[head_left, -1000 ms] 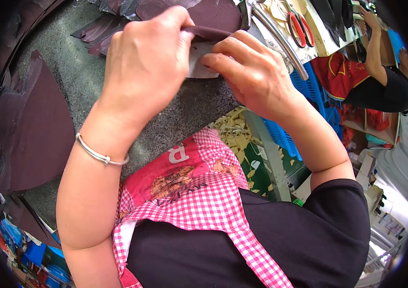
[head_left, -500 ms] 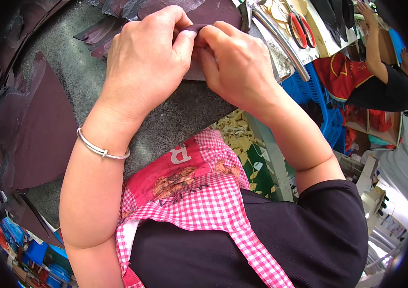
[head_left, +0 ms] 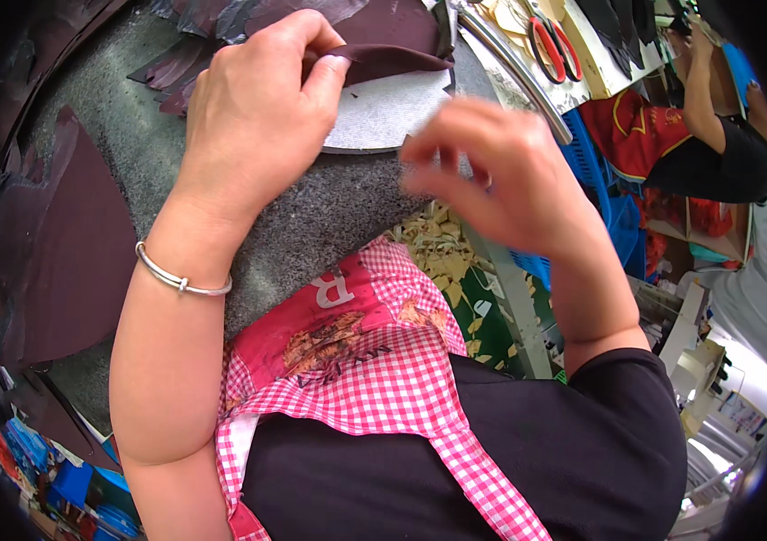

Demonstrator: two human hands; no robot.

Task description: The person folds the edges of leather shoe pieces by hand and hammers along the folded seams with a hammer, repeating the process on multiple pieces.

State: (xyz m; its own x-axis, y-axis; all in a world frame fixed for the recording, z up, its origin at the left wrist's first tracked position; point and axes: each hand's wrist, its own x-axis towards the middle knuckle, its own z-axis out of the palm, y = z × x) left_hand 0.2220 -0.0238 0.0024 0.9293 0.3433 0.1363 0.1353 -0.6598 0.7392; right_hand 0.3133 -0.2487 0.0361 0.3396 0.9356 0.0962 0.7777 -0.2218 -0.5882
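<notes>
- L hand (head_left: 266, 108), upper ctr. of frame: thumb + forefinger nip the L end of the maroon flap (head_left: 397, 61), prob. to keep it turned up off the pale sheet (head_left: 374, 117) below.
- R hand (head_left: 501, 167), right of ctr.: fingers loosely curled, thumb apart, nothing seen in it; near the sheet's R end, prob. to have room to work there.
- Flap + sheet lie on the dark slab (head_left: 311, 216) at its upper ctr., prob. for firm backing.
- Big maroon piece (head_left: 86, 243), far left, & pile (head_left: 176, 72), upper left: set off to the side, prob. to leave the mid. slab free for handwork.
- Red-handled scissors (head_left: 553, 50), upper right: beside the metal tube (head_left: 523, 72), prob. kept in R hand's reach.
- Hard to see: R fingertips blurred, so can't tell if they touch the sheet. L hand hides the sheet's L end & the other L fingers. Can't tell if flap & sheet are joined. Pile cut off by top edge.
</notes>
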